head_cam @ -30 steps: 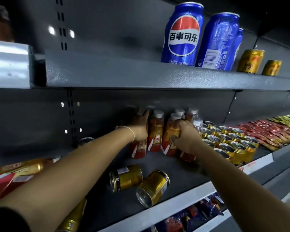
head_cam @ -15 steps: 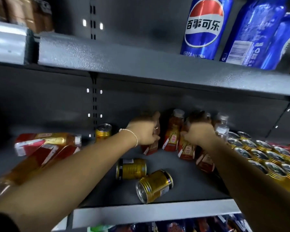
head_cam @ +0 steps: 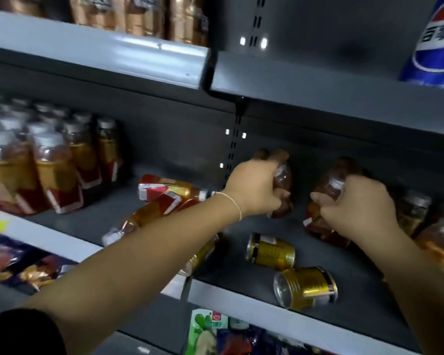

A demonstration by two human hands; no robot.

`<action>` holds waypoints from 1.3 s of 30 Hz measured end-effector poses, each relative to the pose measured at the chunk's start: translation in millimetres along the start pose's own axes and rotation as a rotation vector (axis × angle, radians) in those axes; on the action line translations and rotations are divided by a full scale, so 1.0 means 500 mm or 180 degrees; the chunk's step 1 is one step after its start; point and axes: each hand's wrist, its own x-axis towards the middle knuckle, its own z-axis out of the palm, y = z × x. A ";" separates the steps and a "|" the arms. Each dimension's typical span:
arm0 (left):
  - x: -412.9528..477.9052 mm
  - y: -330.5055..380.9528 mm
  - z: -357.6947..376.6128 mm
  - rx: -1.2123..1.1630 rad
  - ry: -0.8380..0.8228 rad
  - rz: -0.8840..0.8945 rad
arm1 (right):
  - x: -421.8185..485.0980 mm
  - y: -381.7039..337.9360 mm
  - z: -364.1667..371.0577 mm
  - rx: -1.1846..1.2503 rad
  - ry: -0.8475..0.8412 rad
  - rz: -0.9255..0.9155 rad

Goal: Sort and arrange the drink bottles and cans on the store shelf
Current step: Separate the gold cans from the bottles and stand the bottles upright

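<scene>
Both hands grip tea bottles at the shelf [head_cam: 254, 254] back: left hand [head_cam: 254, 190] curled round one bottle [head_cam: 282, 190], right hand [head_cam: 356, 206] round another [head_cam: 326, 190]; two gold cans [head_cam: 287, 270] lie toppled in front.

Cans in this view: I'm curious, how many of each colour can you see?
Gold: 2, the rear gold can and the front gold can, both lying on their sides.
Blue: 1, the blue can at the top right, partly cut off by the picture's edge.
Total: 3
</scene>
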 end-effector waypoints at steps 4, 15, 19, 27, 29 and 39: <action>-0.029 -0.059 -0.103 0.0325 0.0235 -0.0081 | 0.004 -0.115 0.006 0.0519 0.0037 -0.0284; -0.133 -0.321 -0.334 0.1002 0.0314 -0.0700 | 0.001 -0.458 0.093 0.2180 -0.0052 -0.1170; -0.177 -0.403 -0.371 0.1276 0.0166 -0.0883 | 0.016 -0.565 0.155 0.2386 -0.0500 -0.0982; -0.210 -0.508 -0.368 0.1519 -0.0250 -0.1285 | 0.037 -0.687 0.279 0.2545 -0.0773 -0.1043; -0.206 -0.520 -0.356 0.1560 -0.0389 -0.1330 | 0.042 -0.702 0.299 0.2440 -0.0828 -0.1037; -0.151 -0.557 -0.315 0.1595 -0.0812 -0.1471 | 0.065 -0.751 0.373 0.1912 -0.0974 -0.1058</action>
